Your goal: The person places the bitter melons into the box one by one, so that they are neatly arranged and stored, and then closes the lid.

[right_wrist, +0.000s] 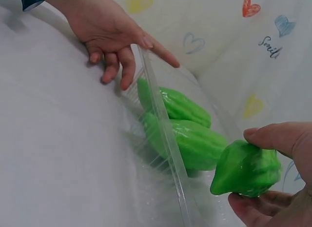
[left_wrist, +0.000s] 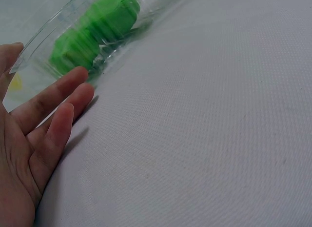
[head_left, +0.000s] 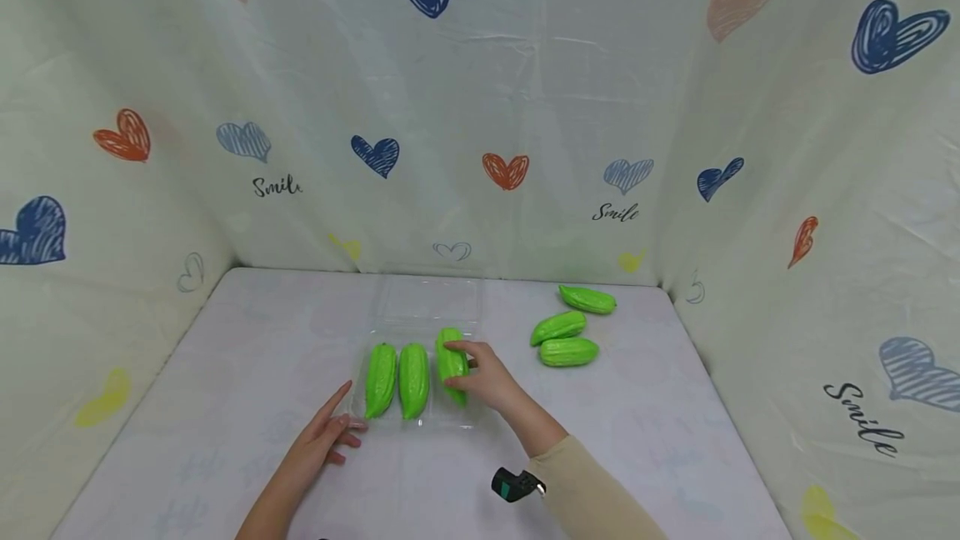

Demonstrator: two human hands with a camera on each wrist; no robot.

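In the head view, my right hand (head_left: 491, 377) holds a green ridged gourd (head_left: 448, 361) between thumb and fingers, over the right side of a clear plastic box (head_left: 450, 417). Its pointed end shows in the right wrist view, where the gourd (right_wrist: 246, 169) is pinched from both sides. Two similar gourds, a left one (head_left: 381, 382) and a middle one (head_left: 414, 382), lie side by side in the box. My left hand (head_left: 318, 440) rests at the box's near left corner, touching the rim, its fingers extended and loosely spread.
Behind the box its clear lid (head_left: 427, 302) stands open. To the right on the white table (head_left: 645, 440) lie three more green gourds (head_left: 568, 352), grouped near the back. A black device (head_left: 516, 485) is by the right sleeve (head_left: 592, 490). A heart-patterned curtain (head_left: 555, 107) encloses the table's back and sides.
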